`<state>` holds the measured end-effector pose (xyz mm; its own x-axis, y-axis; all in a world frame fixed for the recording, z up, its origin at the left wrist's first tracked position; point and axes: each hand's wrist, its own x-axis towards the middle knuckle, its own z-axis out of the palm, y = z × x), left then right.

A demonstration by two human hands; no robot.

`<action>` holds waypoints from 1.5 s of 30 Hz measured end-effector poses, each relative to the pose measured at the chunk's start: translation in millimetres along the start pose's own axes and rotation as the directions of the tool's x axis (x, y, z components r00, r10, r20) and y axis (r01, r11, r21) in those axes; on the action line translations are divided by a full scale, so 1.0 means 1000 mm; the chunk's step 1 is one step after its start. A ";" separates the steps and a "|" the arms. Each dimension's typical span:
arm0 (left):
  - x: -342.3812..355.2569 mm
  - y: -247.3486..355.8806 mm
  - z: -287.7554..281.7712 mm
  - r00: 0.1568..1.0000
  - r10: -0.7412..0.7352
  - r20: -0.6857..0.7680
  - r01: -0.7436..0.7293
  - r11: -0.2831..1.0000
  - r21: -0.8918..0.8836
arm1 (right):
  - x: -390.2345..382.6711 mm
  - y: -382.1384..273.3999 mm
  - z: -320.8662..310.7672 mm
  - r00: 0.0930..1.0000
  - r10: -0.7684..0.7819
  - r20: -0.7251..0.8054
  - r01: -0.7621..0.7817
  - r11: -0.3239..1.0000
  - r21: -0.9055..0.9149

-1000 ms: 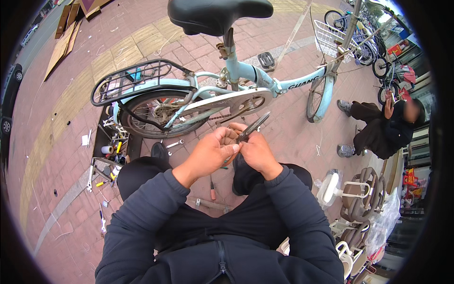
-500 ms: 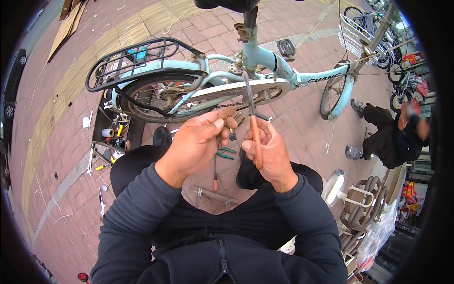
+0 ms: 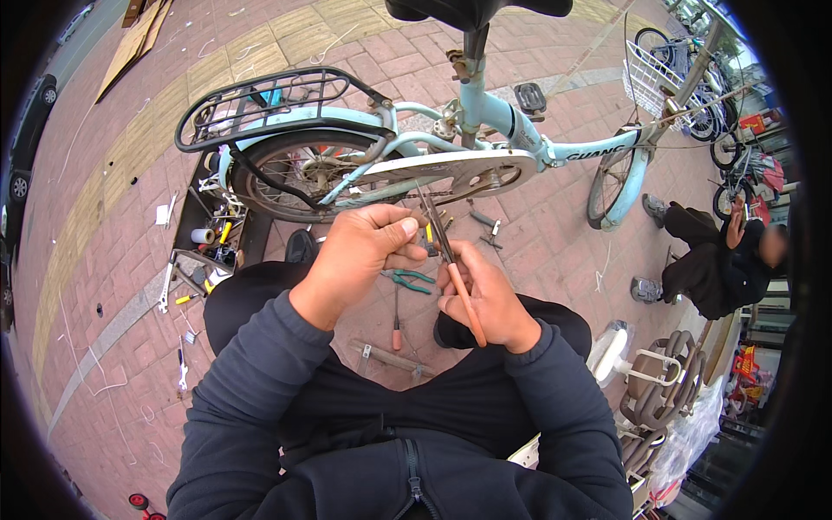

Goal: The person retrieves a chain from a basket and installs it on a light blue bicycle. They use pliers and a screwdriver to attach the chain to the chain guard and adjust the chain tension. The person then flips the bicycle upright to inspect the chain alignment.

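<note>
My left hand [image 3: 364,256] pinches something thin that I cannot make out beside the jaws of long metal pliers with orange handles [image 3: 464,299]. My right hand [image 3: 490,308] grips those pliers, whose tips point up toward the light blue bicycle [image 3: 481,113] and its white chain guard [image 3: 407,169]. Just beyond my hands, a pair of green-handled pliers [image 3: 409,282] lies on the paving, with a screwdriver [image 3: 396,338] below it and small tools [image 3: 485,221] scattered near the bicycle.
An open toolbox [image 3: 251,225] and loose wrenches [image 3: 165,290] lie at the left. A person [image 3: 719,260] squats at the right, near parked bicycles [image 3: 702,104]. Stacked seat parts [image 3: 646,368] and plastic wrap are at lower right. Cardboard [image 3: 130,61] lies at upper left.
My hands have separated a little since a second ago. The orange-handled pliers swung more upright, then came down slightly, their jaws now beside my left fingertips.
</note>
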<state>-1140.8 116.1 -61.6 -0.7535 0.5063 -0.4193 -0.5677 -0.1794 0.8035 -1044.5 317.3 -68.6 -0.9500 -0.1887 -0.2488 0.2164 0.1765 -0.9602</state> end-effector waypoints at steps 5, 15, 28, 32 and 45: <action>-0.006 0.006 0.003 0.990 -0.128 0.056 0.115 0.973 0.200 | 0.001 0.002 -0.001 0.998 0.049 0.039 -0.050 0.999 0.014; 0.004 -0.038 -0.018 0.935 -0.345 -0.079 0.350 0.869 0.350 | -0.014 0.044 0.036 0.895 0.386 0.223 -0.441 0.701 0.561; 0.001 -0.043 -0.036 0.953 -0.301 0.024 0.287 0.927 0.241 | 0.012 0.053 0.045 0.996 0.089 -0.025 -0.090 0.869 -0.487; -0.003 -0.036 -0.031 0.937 -0.339 0.084 0.310 0.917 0.251 | 0.027 0.031 0.024 0.874 -0.473 -0.106 0.369 0.792 -0.487; -0.011 -0.019 -0.017 0.974 0.197 0.109 -0.216 0.682 0.699 | 0.021 0.027 -0.003 0.960 0.217 -0.177 -0.060 0.777 0.626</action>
<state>-1127.9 99.5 -79.8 -0.8100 0.5496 -0.2045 0.0069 0.3577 0.9338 -1058.7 320.7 -99.6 -0.9050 0.0277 -0.4246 0.3664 -0.4567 -0.8107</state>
